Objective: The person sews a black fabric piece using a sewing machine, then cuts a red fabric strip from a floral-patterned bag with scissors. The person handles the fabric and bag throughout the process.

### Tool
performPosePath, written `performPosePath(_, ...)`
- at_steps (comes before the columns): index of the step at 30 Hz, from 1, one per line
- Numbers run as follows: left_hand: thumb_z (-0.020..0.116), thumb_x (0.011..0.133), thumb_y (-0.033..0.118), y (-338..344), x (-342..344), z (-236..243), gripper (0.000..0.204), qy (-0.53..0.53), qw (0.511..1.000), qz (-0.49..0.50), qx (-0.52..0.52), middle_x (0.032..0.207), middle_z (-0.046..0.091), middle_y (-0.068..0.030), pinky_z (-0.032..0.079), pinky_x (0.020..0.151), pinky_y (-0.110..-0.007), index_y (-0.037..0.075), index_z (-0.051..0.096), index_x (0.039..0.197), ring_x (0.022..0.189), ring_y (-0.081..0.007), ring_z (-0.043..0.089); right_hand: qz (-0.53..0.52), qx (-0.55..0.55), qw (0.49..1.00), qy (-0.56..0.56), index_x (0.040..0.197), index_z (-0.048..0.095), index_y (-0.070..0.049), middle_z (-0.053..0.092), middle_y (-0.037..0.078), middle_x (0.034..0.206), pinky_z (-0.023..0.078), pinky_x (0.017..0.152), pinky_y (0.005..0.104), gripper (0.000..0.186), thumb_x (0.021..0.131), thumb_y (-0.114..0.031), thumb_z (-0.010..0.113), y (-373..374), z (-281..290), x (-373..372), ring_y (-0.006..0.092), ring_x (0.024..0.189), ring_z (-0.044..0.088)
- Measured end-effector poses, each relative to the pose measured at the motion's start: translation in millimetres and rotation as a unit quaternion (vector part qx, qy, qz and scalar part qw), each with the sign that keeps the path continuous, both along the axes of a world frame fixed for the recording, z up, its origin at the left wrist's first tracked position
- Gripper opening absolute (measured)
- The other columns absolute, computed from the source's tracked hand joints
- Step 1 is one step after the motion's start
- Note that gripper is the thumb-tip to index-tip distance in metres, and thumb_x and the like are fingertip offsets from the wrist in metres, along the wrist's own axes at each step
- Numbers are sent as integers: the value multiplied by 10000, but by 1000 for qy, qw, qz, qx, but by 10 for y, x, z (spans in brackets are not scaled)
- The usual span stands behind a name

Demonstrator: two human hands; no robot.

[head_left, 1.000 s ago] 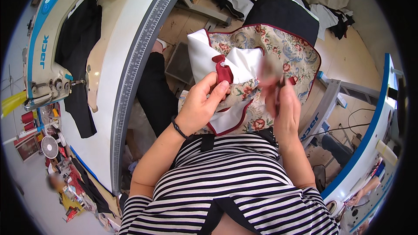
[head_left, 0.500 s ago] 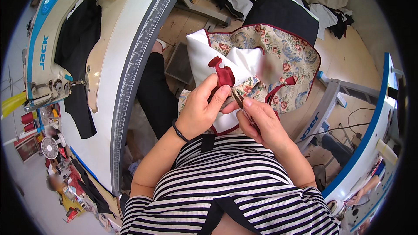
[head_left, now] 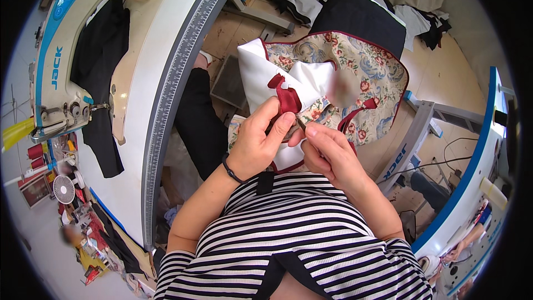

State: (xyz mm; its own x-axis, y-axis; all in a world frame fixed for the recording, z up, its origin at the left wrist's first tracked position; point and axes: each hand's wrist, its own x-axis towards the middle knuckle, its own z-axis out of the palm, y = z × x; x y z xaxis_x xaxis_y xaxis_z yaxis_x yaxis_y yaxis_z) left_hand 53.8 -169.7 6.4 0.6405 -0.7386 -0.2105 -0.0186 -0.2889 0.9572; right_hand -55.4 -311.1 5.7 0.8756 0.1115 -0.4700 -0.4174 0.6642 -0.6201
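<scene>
Between thumb and fingers, my left hand (head_left: 252, 147) pinches a dark red fabric strip (head_left: 288, 99) over my lap, its free end curling up. Small thread snips (head_left: 301, 125) sit in my closed right hand (head_left: 336, 155), their dark blades pointing at the cloth beside my left thumb. My fingers cover most of the snips. Below and beyond both hands lies a floral cloth piece (head_left: 383, 80) with dark red bound edges and a white side (head_left: 252, 69) folded up. A second red strip (head_left: 355, 115) trails over the floral side.
To my left stands a sewing machine (head_left: 55, 100) with black cloth (head_left: 100, 39) on its bed; a ruler strip (head_left: 166, 94) edges that table. Black fabric (head_left: 361, 19) and white bundles lie ahead. A grey table leg (head_left: 413, 133) and another blue-edged table (head_left: 472, 161) are at right.
My right hand has shifted slightly left, bringing the snips against the cloth by my left thumb. Less of their blades shows now. The red strip has moved slightly.
</scene>
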Motion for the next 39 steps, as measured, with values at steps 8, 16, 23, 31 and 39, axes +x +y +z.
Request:
performPosePath(8,494,950,199,8,-10,-38,188,48,998,20,-33,814,571,-33,429,678,-235,20,534,995,731,-88,509,-96,-170,977,-91,1015,579,11,477,-44,572,296,458,174,283,927,-251,519,-17,105,-72,23,483,357)
performPosePath(16,551,859,103,-78,18,31,129,-301,953,-19,0,764,490,-161,411,639,-393,-10,496,887,723,-348,497,-60,-437,896,-55,893,570,-5,482,1,602,342,486,228,214,799,-159,684,-109,-51,129,49,541,405)
performPosePath(23,552,906,187,-11,53,-38,186,-18,1000,-1,15,719,517,-113,415,588,-311,12,511,856,634,-196,510,-56,-235,970,1,921,562,-7,517,-57,729,311,556,171,154,876,-148,607,-184,-37,170,7,652,400)
performPosePath(31,603,830,96,-88,44,29,127,-121,992,28,12,799,521,-87,428,650,-301,2,527,870,710,-187,522,-34,-174,984,33,935,570,-12,486,-82,665,305,495,189,187,903,-196,579,-276,-18,168,16,547,378)
performPosePath(39,595,837,83,-28,111,2,136,-151,985,-66,45,865,553,-103,439,714,-298,-8,589,939,788,-235,550,25,-546,833,-83,1046,617,-74,453,7,546,393,506,260,409,782,-379,684,-359,-2,251,106,494,440)
